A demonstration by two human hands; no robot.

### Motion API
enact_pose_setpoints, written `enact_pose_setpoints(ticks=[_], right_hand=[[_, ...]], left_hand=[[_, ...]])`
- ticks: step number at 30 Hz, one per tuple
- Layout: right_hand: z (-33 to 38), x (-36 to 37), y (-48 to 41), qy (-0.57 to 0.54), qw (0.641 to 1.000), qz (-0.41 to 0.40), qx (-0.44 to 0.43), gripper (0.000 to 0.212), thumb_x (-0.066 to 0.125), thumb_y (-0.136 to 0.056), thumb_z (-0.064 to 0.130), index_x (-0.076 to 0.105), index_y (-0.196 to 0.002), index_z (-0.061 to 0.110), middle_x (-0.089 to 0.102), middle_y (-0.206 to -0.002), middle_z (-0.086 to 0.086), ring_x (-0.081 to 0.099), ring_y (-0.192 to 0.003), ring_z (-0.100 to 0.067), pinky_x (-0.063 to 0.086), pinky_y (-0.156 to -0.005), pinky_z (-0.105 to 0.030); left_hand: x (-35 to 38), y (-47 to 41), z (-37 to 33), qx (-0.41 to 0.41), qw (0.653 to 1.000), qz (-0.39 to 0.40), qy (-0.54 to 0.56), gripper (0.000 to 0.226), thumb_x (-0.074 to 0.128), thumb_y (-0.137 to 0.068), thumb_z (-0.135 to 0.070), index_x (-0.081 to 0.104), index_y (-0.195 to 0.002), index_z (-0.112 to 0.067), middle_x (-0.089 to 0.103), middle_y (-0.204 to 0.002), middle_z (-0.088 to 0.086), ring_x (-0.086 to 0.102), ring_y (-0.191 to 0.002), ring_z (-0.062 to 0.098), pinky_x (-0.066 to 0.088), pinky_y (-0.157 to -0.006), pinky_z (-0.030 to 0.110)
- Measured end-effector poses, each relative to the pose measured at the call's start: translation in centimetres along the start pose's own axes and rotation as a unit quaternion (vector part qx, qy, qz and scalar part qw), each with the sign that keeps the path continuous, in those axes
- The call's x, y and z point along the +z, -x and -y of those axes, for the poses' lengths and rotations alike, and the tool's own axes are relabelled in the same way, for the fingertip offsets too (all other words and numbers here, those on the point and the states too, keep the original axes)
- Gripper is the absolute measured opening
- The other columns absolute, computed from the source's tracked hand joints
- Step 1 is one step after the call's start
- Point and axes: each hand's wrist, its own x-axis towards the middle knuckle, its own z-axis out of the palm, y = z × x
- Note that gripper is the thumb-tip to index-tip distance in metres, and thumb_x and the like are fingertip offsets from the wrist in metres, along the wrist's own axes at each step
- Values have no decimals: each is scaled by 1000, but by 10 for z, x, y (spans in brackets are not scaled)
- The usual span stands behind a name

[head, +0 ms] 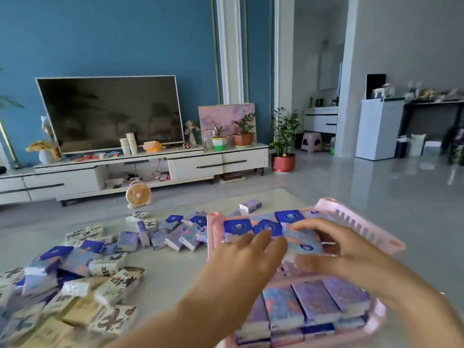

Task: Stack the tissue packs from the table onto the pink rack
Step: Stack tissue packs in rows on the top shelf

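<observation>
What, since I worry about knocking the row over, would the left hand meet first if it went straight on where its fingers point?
Probably the dark blue-topped tissue pack lying on the upper level of the pink plastic rack, right ahead of the fingertips of the left hand; blur hides whether they touch.

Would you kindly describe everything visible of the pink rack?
The pink rack looks like pale pink plastic with slotted walls and rounded corners. It stands on the table at the right, with two levels showing: tissue packs fill the near lower level in a row, and more lie on the upper one. The left hand rests flat on those upper packs; the right hand seems to hold a tissue pack there.
</observation>
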Motion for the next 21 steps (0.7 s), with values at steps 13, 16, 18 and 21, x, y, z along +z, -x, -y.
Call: enact_pose_setpoints(ticks=[13, 16, 18, 21], right_hand=[[-11, -2, -10, 77, 995, 60, 1, 36, 73, -77, 22, 57, -104, 40, 46, -129, 25, 45, -114, 13, 39, -90, -5], [-13, -2, -10, 99, 992, 72, -18, 32, 67, -83, 15, 58, -103, 39, 50, -126, 26, 42, -115, 17, 34, -90, -1], [-14, -2, -11, 109, 991, 72, -23, 33, 63, -86, 12, 58, -101, 41, 53, -121, 28, 43, -111, 18, 35, -88, -2], [-15, 1, -12, 121, 990, 67, -24, 34, 61, -88, 9, 59, -95, 43, 55, -116, 28, 47, -114, 10, 38, -98, -15]], left_hand=[[27, 16, -16, -44, 996, 31, -68, 65, 7, -97, -7, 71, -102, -12, 73, -92, 11, 71, -75, 23, 54, -52, 26], [38, 19, -14, -53, 997, 18, -59, 64, 5, -96, -10, 69, -108, -8, 72, -98, 11, 71, -85, 23, 58, -65, 34], [38, 21, -13, -45, 997, 36, -51, 53, 21, -92, -8, 74, -95, -6, 73, -96, 11, 71, -86, 23, 57, -68, 36], [26, 21, -9, -41, 994, 101, -17, 38, 73, -51, -25, 77, -88, -12, 74, -93, 3, 71, -86, 17, 57, -68, 36]])
